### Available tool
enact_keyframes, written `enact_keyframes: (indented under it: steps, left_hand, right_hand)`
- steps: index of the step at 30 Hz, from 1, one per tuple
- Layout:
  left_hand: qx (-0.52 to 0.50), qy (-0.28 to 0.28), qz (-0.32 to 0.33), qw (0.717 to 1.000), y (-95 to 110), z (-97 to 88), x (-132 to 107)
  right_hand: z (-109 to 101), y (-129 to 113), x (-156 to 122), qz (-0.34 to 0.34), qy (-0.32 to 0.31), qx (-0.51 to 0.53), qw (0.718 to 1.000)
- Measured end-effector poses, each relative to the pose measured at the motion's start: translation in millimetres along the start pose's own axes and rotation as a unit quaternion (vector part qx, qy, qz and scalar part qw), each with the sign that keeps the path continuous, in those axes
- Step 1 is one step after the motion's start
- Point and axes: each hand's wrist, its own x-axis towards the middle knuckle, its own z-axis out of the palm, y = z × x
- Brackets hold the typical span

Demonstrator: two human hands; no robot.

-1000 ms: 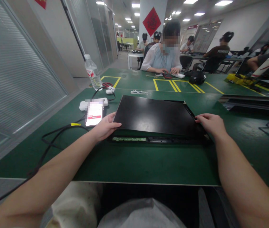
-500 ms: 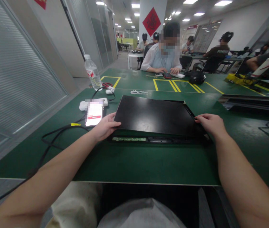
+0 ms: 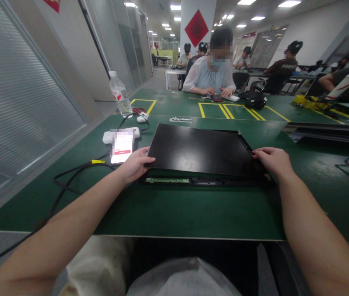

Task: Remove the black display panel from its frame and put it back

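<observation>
A flat black display panel (image 3: 199,148) lies tilted over a shallow black display frame (image 3: 224,181), its left side raised. My left hand (image 3: 136,165) is closed on the panel's left edge, thumb on top and fingers beneath. My right hand (image 3: 275,161) is closed in a pinch at the right rim of the frame, beside the panel; its hidden fingertips leave it unclear whether they touch the panel too. Along the frame's near side shows a narrow green circuit board (image 3: 167,181).
Left of the panel are a lit phone (image 3: 122,147) leaning on a white block (image 3: 108,137), a black cable (image 3: 66,186), a white mouse (image 3: 143,118) and a water bottle (image 3: 120,96). Dark panels (image 3: 331,133) lie at right. Across the table sits a person (image 3: 210,74).
My left thumb has shifted very slightly left on the panel's edge. The panel, the frame and my right hand hold almost the same place.
</observation>
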Motion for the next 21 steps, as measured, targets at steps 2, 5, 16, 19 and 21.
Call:
enact_keyframes:
  steps: [2, 5, 16, 19, 21]
  left_hand:
    - [-0.003, -0.004, 0.0, 1.0, -0.8, -1.7, 1.0]
    - [-0.008, -0.005, 0.002, 1.0, -1.9, -4.4, 2.6]
    - [-0.002, -0.012, 0.0, 1.0, -1.0, -3.0, 0.3]
    - [0.003, -0.008, 0.0, 1.0, -0.5, -2.2, -0.4]
    - [0.008, -0.007, 0.0, 1.0, -0.6, -3.1, -0.1]
  right_hand:
    - [-0.7, -2.2, -1.8, 0.006, 0.0, 0.0, 1.0]
    - [-1.6, -5.6, -4.1, 0.011, 0.0, -0.006, 1.0]
    - [0.2, -1.3, -1.2, 0.003, -0.001, 0.0, 1.0]
    - [0.1, 0.1, -0.5, 0.01, -0.007, 0.0, 1.0]
    - [-0.7, -0.4, -0.5, 0.016, -0.011, -0.003, 1.0]
